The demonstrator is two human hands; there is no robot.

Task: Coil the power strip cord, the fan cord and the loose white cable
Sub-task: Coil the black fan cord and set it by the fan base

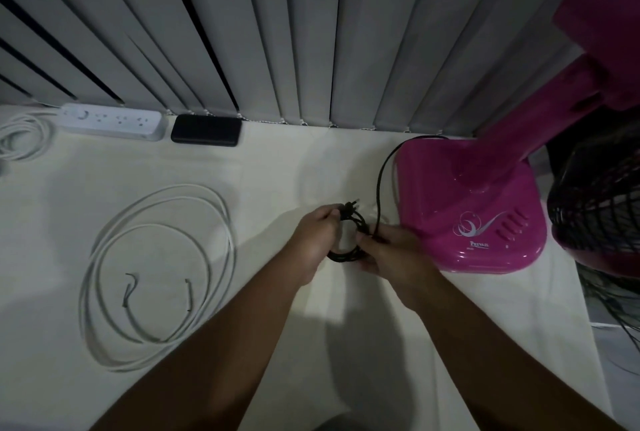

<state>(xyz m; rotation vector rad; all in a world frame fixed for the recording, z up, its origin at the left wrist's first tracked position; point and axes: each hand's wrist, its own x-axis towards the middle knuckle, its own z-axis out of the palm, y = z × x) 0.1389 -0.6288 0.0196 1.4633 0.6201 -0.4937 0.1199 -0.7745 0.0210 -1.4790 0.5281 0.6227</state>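
Note:
The black fan cord (381, 185) runs from behind the pink fan base (485, 209) down into a small coil between my hands. My left hand (317, 240) grips the coil's left side, with the black plug sticking up by its fingers. My right hand (391, 254) pinches the coil's right side. The loose white cable (221, 212) lies in wide loops on the table at left, both bare ends inside the loops. The white power strip (114, 121) sits at the back left, its white cord (20, 140) bunched in loops at the far left edge.
A black rectangular device (206, 130) lies beside the power strip. Grey vertical blinds (277, 32) close off the back of the cream table (277, 167). The fan's black grille (599, 202) hangs over the table's right edge.

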